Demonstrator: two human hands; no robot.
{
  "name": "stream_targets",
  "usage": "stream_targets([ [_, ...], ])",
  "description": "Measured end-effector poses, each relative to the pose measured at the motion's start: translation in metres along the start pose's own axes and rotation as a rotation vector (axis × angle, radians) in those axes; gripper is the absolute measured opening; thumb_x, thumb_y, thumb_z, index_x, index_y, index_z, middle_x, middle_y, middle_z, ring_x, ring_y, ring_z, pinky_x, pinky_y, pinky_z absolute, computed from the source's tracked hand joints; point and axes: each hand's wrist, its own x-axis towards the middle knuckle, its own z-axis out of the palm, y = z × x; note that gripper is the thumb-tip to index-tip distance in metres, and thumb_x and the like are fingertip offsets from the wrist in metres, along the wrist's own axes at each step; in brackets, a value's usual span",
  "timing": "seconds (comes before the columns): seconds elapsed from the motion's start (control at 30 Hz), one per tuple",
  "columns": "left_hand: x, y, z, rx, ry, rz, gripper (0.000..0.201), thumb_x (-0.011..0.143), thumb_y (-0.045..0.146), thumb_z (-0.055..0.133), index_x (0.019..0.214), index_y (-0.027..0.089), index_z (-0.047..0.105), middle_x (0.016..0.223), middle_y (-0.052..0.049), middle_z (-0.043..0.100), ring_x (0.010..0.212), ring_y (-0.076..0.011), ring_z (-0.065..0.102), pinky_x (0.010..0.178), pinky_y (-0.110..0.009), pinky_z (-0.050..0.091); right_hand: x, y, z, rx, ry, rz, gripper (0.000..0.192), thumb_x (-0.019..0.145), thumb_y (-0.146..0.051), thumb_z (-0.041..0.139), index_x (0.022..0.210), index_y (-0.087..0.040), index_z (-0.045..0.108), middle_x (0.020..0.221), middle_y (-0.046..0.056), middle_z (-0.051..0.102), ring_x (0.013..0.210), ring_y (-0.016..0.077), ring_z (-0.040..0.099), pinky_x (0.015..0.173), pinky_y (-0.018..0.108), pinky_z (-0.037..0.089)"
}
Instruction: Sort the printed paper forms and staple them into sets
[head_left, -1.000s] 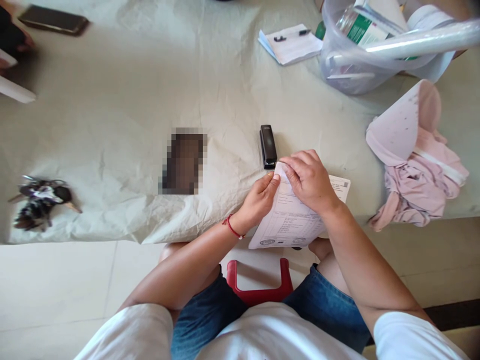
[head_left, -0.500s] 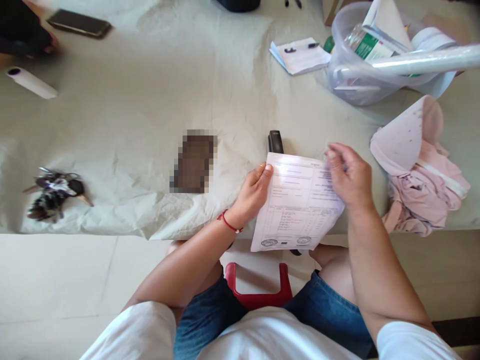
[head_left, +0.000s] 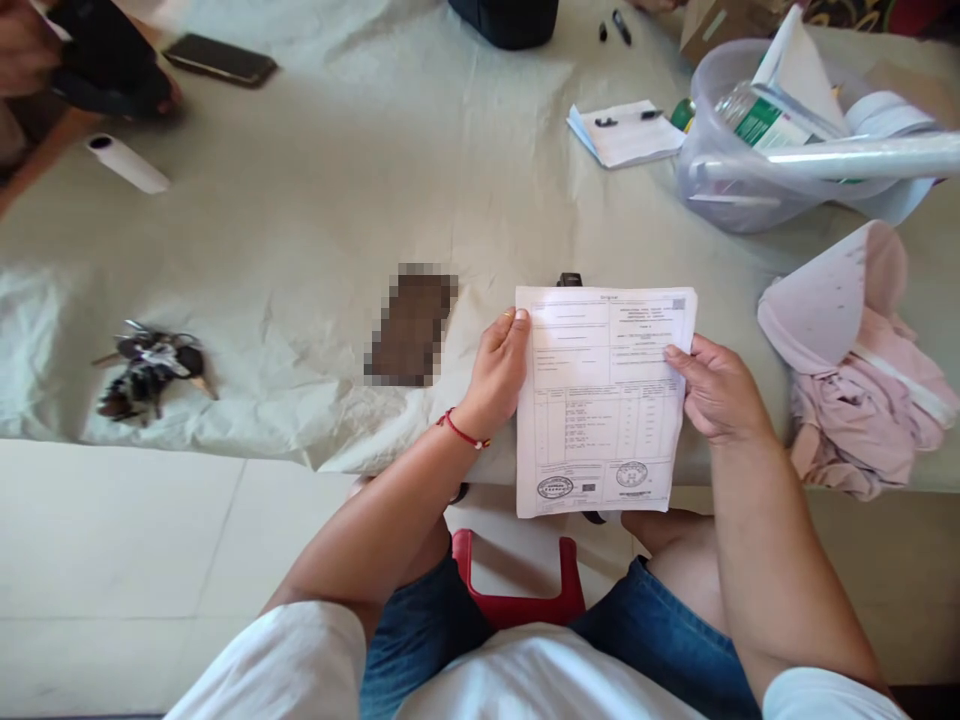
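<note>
Just beyond the sheet's top edge, held between both hands, a stapler showed only its black tip. Left of the left hand, a dark object was blurred out. The print on the sheet was too small to read.

Bright, soft daylight fills the scene with only faint shadows in the creases of the table cover, glare whitens the plastic-wrapped roll at upper right, a pixelated patch masks the middle, and the far-left corner is blurred and bowed.
</note>
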Motion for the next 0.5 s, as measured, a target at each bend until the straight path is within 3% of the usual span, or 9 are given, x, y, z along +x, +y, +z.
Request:
stream_targets([
  [0.07,0.001,0.005,-0.002,-0.075,-0.057,-0.007,0.035,0.101,0.057,0.071,0.113,0.024,0.069,0.108,-0.006,0.079,0.103,-0.0219,0.076,0.092,-0.034,0.061,0.001,0.003,-0.001,0.002,-0.021,0.024,0.041,0.083,-0.052,0.095,0.114,-0.027,0.083,0.116,0.006,0.086,0.117,0.0334,0.081,0.111,0.057,0.063],
  [0.2,0.004,0.014,-0.005,-0.167,-0.187,-0.055,0.066,0.089,0.055,0.087,0.143,0.033,0.058,0.093,0.000,0.077,0.090,-0.0244,0.079,0.086,-0.039,0.063,0.003,0.006,-0.003,0.023,-0.080,0.101,0.038,0.085,-0.052,0.093,0.112,-0.027,0.085,0.114,0.007,0.087,0.113,0.0326,0.083,0.108,0.055,0.064],
  [0.33,0.008,0.016,-0.007,-0.184,-0.217,-0.118,0.053,0.079,0.047,0.094,0.120,0.027,0.068,0.094,-0.001,0.078,0.084,-0.0224,0.077,0.078,-0.036,0.063,0.006,0.007,0.002,0.032,-0.063,0.151,0.042,0.077,-0.053,0.097,0.107,-0.026,0.085,0.106,0.006,0.087,0.104,0.0326,0.084,0.103,0.055,0.066],
  [0.5,0.014,0.012,-0.009,-0.127,-0.084,-0.171,0.036,0.079,0.044,0.090,0.101,0.023,0.071,0.085,-0.001,0.073,0.075,-0.0174,0.070,0.070,-0.031,0.059,0.011,0.008,0.010,-0.003,-0.051,0.131,0.046,0.077,-0.058,0.096,0.106,-0.025,0.083,0.107,0.007,0.087,0.105,0.0331,0.084,0.102,0.056,0.067],
])
